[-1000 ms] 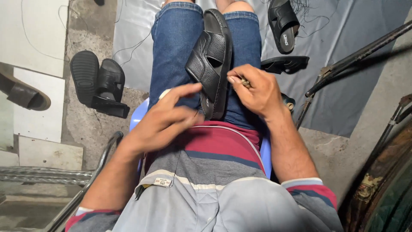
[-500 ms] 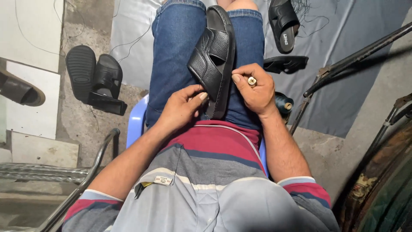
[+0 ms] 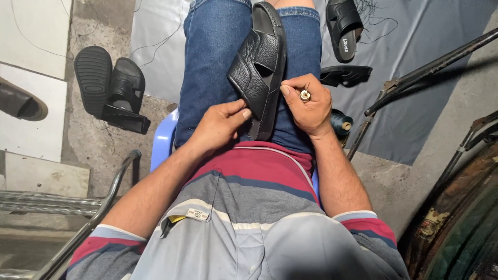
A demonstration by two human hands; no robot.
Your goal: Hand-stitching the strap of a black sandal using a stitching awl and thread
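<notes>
While the black sandal (image 3: pixel 259 67) lies on the lap, left hand (image 3: pixel 220 124) fingers grasp its heel, right hand (image 3: pixel 308 103) clenched beside it.

A rough concrete floor (image 3: pixel 88 140) is carrying a grey sheet (image 3: pixel 415 93) spreading to the far right. Two black sandals (image 3: pixel 110 88) are lying on the left; more sandals (image 3: pixel 343 26) are resting on the sheet.
</notes>
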